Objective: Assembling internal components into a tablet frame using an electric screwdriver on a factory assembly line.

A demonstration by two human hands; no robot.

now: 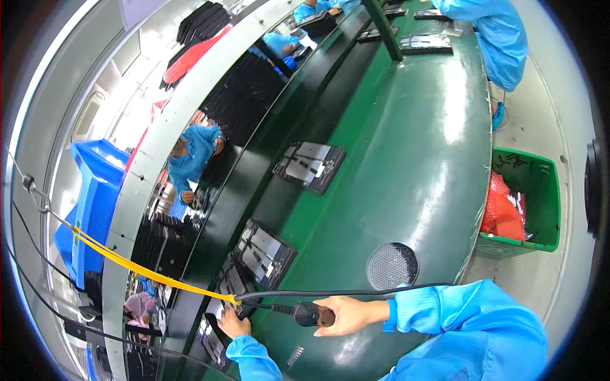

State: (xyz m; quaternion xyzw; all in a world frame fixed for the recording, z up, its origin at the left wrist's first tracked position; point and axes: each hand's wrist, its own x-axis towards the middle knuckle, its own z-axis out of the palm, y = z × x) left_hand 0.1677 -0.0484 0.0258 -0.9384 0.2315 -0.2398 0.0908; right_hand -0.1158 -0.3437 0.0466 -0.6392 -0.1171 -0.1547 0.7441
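From far off, I see my right hand [349, 315] with its fingers wrapped around a fat black tool [308, 314], which pokes out toward nine o'clock. My left hand [235, 322] is by a flat black gadget [211, 343], at seven o'clock from its fingertips; I can't tell if they pinch it. A yellow strap [152, 273] runs toward ten o'clock.

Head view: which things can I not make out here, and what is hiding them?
All in the head view:
Left hand: fingertip contact, hidden by the hand itself.
Right hand: palm, turned from the camera.
Tool: working tip, apparently covered by its body or the right hand.
Bin: bottom, partly under red wrap.
Upper-right co-worker: head, cut off by the top edge.
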